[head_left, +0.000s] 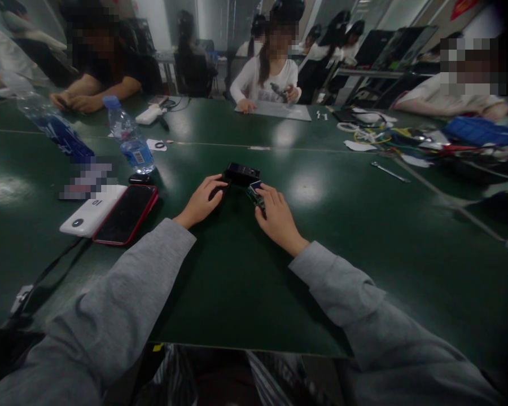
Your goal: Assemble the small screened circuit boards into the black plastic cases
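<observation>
L hand (201, 200) closed on small black rectangular box (242, 173) at table ctr, R hand (277, 217) pinching small blue-green circuit board (254, 192) beside it; clear plastic water bottle (129, 135) w/ blue cap near-empty.

Green table (237, 293), phone (126, 214), bottle (129, 135)

Landmark: small black box (242, 172) at table centre.
Near side of box: both hands, left hand (202, 201) and right hand (276, 216), close it off.
Left of box: water bottle (129, 136), red-cased phone (126, 214), white power bank (92, 210) crowd the green table (364, 225).
Right of box: bare surface, open passage.
Far right: cable clutter (389, 138), possibly tools; view dim.
</observation>
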`<state>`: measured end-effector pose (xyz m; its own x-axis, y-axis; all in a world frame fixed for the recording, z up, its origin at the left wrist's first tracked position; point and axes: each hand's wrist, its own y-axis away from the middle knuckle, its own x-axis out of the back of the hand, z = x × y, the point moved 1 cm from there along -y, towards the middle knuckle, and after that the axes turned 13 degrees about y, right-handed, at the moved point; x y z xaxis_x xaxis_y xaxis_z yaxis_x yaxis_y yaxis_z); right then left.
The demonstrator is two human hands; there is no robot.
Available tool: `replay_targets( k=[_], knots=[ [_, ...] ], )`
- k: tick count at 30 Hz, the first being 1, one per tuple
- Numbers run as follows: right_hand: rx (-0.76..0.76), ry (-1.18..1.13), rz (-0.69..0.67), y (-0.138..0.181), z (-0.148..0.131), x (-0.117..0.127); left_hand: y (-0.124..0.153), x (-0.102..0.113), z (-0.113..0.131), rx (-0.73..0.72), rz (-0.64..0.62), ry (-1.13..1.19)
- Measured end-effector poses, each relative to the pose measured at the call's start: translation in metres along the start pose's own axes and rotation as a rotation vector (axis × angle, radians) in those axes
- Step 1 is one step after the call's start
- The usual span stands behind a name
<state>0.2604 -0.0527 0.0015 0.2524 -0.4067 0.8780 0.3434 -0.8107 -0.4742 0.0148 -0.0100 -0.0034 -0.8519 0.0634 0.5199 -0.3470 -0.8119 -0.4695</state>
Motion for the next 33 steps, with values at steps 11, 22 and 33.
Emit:
replay_targets(
  k=[11, 22, 33],
  knots=[
    [0.016, 0.022, -0.007, 0.0000, -0.0016, 0.0012, 0.0001, -0.0001, 0.0008, -0.007, 0.001, -0.001],
    [0.015, 0.017, -0.014, 0.0001, -0.0017, 0.0020, 0.0000, -0.0002, 0.0003, 0.001, 0.003, 0.006],
    [0.022, 0.023, -0.019, 0.0001, -0.0017, 0.0018, 0.0004, -0.0002, 0.0006, -0.001, 0.001, -0.006]
  ],
)
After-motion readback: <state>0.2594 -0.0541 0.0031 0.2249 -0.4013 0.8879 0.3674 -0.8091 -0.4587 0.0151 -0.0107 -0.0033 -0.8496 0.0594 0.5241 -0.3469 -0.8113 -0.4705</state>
